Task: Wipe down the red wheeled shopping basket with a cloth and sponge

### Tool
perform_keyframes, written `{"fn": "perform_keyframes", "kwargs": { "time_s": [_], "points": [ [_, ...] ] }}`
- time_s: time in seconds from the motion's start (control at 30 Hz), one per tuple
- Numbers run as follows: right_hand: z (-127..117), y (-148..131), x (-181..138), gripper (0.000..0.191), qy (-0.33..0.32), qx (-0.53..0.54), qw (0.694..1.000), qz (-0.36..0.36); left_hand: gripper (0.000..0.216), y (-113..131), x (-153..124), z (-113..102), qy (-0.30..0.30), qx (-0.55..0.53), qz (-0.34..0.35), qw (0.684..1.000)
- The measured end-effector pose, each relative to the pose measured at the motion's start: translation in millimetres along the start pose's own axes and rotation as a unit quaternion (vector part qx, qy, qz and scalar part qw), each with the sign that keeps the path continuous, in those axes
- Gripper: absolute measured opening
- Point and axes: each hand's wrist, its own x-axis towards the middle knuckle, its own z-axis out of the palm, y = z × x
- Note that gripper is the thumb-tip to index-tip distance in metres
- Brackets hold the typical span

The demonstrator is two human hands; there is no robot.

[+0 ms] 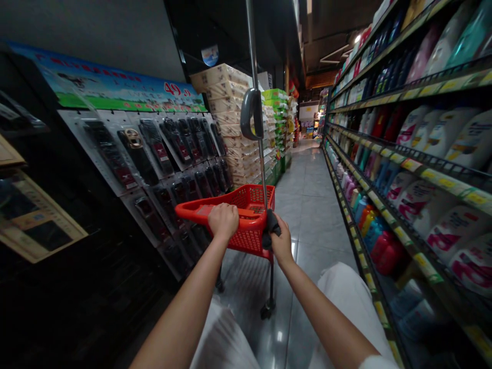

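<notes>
A small red shopping cart (251,238) with a perforated plastic basket stands in front of me. My left hand (223,220) is closed over its red handle bar. At the cart's right near corner, my right hand (282,236) is wrapped around a dark, padded-looking grip (272,228). A thin metal pole (252,46) rises from beside that grip, past the top of the view. Partway up the pole sits a grey looped handle (251,114). I see nothing inside the visible part of the basket.
Packaged belts (154,143) hang on a rack close at left, under a blue price banner (126,84). Behind it rise stacked cartons (230,102) and green packages (275,110). Shelves of bottles (418,130) line the right side. A grey tiled aisle (307,179) runs ahead.
</notes>
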Motion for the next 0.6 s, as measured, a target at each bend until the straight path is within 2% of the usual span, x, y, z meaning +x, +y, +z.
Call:
{"fn": "perform_keyframes", "kwargs": {
  "time_s": [0.2,0.27,0.33,0.4,0.47,0.53,0.6],
  "points": [
    [-21.3,-2.3,3.6,0.071,0.001,-0.074,0.994,-0.076,0.05,33.3,-8.0,1.2,0.031,-0.008,-0.02,0.999],
    [-33.1,-2.5,11.4,0.068,-0.01,-0.068,0.994,-0.08,0.048,39.5,-10.1,-2.4,0.019,-0.038,-0.016,0.999],
    [-44.0,-2.3,20.6,0.064,-0.01,-0.061,0.996,-0.07,0.044,36.1,-9.0,-7.2,-0.016,-0.097,0.021,0.995],
    [-52.3,-3.4,26.5,0.063,-0.006,-0.067,0.996,-0.063,0.043,19.7,-3.5,-11.5,-0.056,-0.17,0.082,0.98],
    [-57.7,-5.9,26.9,0.067,-0.012,-0.091,0.993,-0.075,0.044,-7.8,5.6,-14.5,-0.052,-0.22,0.115,0.967],
    [-61.4,-8.4,24.6,0.071,-0.028,-0.134,0.986,-0.1,0.043,-39.1,14.8,-16.1,-0.032,-0.185,0.096,0.977],
    [-64.1,-9.2,23.9,0.074,-0.037,-0.171,0.977,-0.12,0.047,-64.7,20.4,-16.4,-0.042,-0.121,0.052,0.99]
  ]
}}
